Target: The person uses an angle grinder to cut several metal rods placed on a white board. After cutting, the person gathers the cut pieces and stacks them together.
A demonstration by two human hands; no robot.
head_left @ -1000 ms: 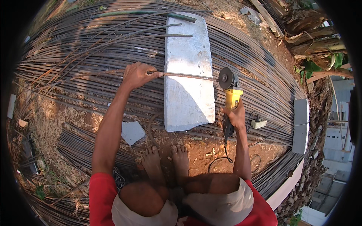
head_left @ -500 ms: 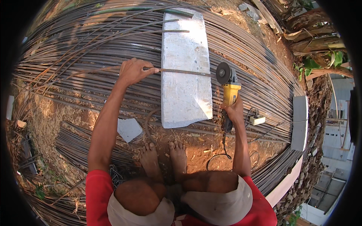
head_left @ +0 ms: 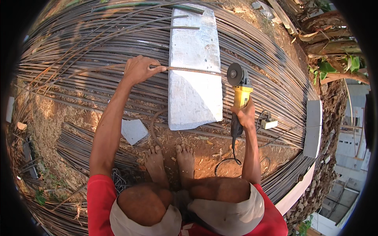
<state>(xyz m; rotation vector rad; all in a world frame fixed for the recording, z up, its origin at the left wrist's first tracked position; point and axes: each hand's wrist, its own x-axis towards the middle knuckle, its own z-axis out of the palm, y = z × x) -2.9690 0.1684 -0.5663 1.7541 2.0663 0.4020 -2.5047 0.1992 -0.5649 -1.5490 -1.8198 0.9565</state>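
Note:
My left hand (head_left: 141,70) pinches a thin ribbed steel bar (head_left: 197,71) between thumb and fingers. That bar lies across a pale flat slab (head_left: 195,104), its right end just past the slab's edge. In my right hand (head_left: 245,115) is a yellow and black angle grinder (head_left: 241,95), gripped round its body. Its dark cutting disc (head_left: 235,73) points upward beside the bar's right end. Whether disc and bar touch, I cannot tell. Two more bars end on the slab's far part, below a green pipe (head_left: 185,7).
Long steel bars (head_left: 260,74) spread beneath the slab on both sides. A cable and socket block (head_left: 269,124) lie right of the grinder. A grey block (head_left: 313,128) stands at far right. My bare feet (head_left: 185,159) rest on soil near a broken tile piece (head_left: 134,131).
The view has shifted slightly. The bar's right end reaches a little further past the slab. Orange specks seen beside the grinder earlier no longer show. Both hands keep their grip.

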